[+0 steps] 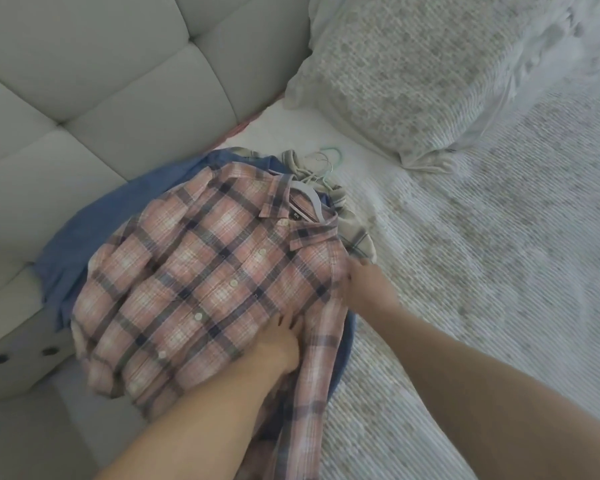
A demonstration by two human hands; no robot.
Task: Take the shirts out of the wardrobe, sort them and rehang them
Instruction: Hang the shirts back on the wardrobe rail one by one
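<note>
White bedspread [482, 271] carries your pile: the pink plaid shirt [201, 282] runs collar-up toward upper right, left hand [278, 344] flat on it, right hand [368, 289] pinching its shoulder edge.

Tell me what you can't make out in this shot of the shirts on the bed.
Head view only:
- Blue shirt: mostly hidden under the pink plaid shirt.
- Grey shirt: mostly covered by the plaid shirt.
- Hangers: thin, tangled; count unclear.
- Right hand: blurred; grip on the plaid shirt unclear.
- Left hand: fingertips blurred on the fabric.
- Wardrobe: out of frame.
</note>
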